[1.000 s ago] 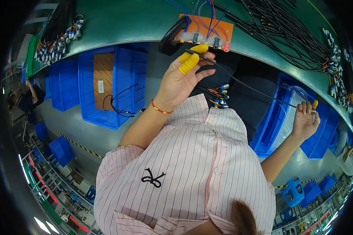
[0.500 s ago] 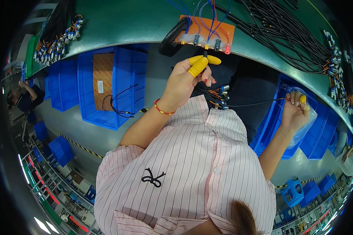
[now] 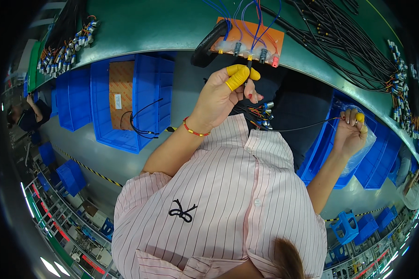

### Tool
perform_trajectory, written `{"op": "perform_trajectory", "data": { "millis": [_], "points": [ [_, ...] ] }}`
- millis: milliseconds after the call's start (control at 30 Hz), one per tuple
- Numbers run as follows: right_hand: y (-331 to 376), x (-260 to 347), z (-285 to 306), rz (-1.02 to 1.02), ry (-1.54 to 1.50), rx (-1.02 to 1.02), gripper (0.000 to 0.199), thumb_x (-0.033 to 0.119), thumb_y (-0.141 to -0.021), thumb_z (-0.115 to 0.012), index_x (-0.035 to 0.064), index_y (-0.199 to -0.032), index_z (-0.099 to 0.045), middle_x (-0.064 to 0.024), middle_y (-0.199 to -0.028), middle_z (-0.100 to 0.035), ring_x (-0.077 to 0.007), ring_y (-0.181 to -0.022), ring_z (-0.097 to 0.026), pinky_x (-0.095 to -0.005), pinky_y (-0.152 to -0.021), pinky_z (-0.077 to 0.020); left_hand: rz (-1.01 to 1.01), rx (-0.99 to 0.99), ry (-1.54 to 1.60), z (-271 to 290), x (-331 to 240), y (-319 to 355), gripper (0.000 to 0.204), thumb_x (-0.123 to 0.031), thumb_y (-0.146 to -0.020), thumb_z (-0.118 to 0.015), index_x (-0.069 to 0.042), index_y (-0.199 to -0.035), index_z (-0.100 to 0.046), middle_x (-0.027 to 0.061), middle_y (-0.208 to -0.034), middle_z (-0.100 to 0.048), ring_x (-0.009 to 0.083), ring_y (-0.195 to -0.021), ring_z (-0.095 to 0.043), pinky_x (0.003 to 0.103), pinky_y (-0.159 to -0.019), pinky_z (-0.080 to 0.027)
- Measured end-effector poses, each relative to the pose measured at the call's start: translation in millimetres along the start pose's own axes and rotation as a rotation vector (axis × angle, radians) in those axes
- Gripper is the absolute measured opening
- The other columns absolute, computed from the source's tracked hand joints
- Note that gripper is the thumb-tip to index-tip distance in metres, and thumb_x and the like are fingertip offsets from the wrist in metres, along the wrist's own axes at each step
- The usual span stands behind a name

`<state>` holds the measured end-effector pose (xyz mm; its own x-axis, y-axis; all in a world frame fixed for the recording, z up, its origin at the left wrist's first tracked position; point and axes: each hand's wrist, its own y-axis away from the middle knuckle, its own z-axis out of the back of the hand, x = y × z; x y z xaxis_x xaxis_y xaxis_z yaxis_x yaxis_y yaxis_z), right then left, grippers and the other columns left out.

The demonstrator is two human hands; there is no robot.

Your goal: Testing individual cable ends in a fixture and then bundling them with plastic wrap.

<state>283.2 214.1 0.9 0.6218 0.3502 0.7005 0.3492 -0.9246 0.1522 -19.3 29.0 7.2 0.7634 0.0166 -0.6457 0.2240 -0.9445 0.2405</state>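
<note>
In the head view, the left hand (image 3: 223, 95) is up at the upper centre of the frame, 2 fingertips in yellow covers (image 3: 238, 78), pinching the dark end of the black cable (image 3: 307, 127)! That end points straight up at the yellow connector (image 3: 250, 57) on the lower edge of the orange board (image 3: 275, 35); whether it's seated, I can't tell.

Over to the right of the frame, the right hand (image 3: 350, 132), 1 fingertip yellow, has its fingers pressed together on the cable's other end, where thin wires poke out. The cable sags leftward toward the centre, its middle lost near a bundle of connectors (image 3: 267, 111) on the lap.

Blue and red wires loop above the board, a thick black loop (image 3: 207, 49) sits at its left, and a heap of black cables (image 3: 330, 42) sprawls across the green table (image 3: 149, 28), upper right.
</note>
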Motion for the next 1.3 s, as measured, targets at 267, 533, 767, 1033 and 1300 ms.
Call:
{"op": "perform_trajectory", "data": {
  "millis": [267, 533, 767, 1033, 1300],
  "points": [
    [-4.2, 0.4, 8.5, -0.038, -0.057, 0.025, 0.02, 0.017, -0.075, -0.053, 0.0021, -0.088, -0.056, -0.0057, -0.074, -0.039, -0.0171, -0.072, -0.034, -0.0317, -0.074, -0.0305, 0.039, -0.047, 0.072, -8.5, -7.5, 2.6, 0.029, -0.02, -0.104, -0.042, 0.005, -0.112, -0.055, 0.0021, -0.07, -0.049, 0.0156, -0.069, -0.056, 0.039, -0.087, -0.054],
    [-5.1, -1.7, 8.7, -0.074, -0.082, -0.009, 0.019, 0.015, -0.073, -0.053, 0.0009, -0.087, -0.055, -0.0061, -0.074, -0.039, -0.017, -0.071, -0.034, -0.0317, -0.073, -0.0304, 0.061, -0.114, 0.244, -20.4, -10.1, -1.3, 0.025, -0.02, -0.104, -0.041, 0.001, -0.106, -0.055, -0.0018, -0.067, -0.042, 0.013, -0.063, -0.047, 0.036, -0.082, -0.05],
    [-5.0, 0.5, 9.7, -0.037, -0.058, -0.007, 0.01, 0.012, -0.071, -0.054, 0.0079, -0.07, -0.045, -0.0056, -0.067, -0.036, -0.0169, -0.067, -0.033, -0.0315, -0.069, -0.0295, 0.068, -0.015, 0.086, -7.2, -14.7, -7.0, 0.03, -0.023, -0.103, -0.043, 0.003, -0.107, -0.058, 0.0013, -0.069, -0.049, 0.0149, -0.066, -0.054, 0.036, -0.075, -0.054],
    [4.6, 17.5, 10.2, 0.047, -0.056, -0.071, 0.013, 0.011, -0.07, -0.053, 0.0092, -0.068, -0.041, -0.0058, -0.066, -0.035, -0.0166, -0.066, -0.032, -0.0311, -0.067, -0.0291, 0.002, -0.119, -0.207, -14.1, -12.2, -12.7, 0.032, -0.026, -0.102, -0.047, 0.002, -0.1, -0.06, 0.0029, -0.063, -0.052, 0.0137, -0.059, -0.056, 0.033, -0.067, -0.053],
    [10.7, 38.6, 19.5, 0.076, -0.089, -0.026, 0.013, 0.01, -0.07, -0.053, 0.0084, -0.068, -0.041, -0.005, -0.066, -0.032, -0.0167, -0.067, -0.03, -0.031, -0.069, -0.0277, 0.095, -0.069, -0.447, -40.6, 19.1, 35.3, 0.021, -0.013, -0.101, -0.048, 0.002, -0.089, -0.058, 0.0043, -0.06, -0.054, 0.011, -0.052, -0.053, 0.028, -0.059, -0.05]
  ]
}}
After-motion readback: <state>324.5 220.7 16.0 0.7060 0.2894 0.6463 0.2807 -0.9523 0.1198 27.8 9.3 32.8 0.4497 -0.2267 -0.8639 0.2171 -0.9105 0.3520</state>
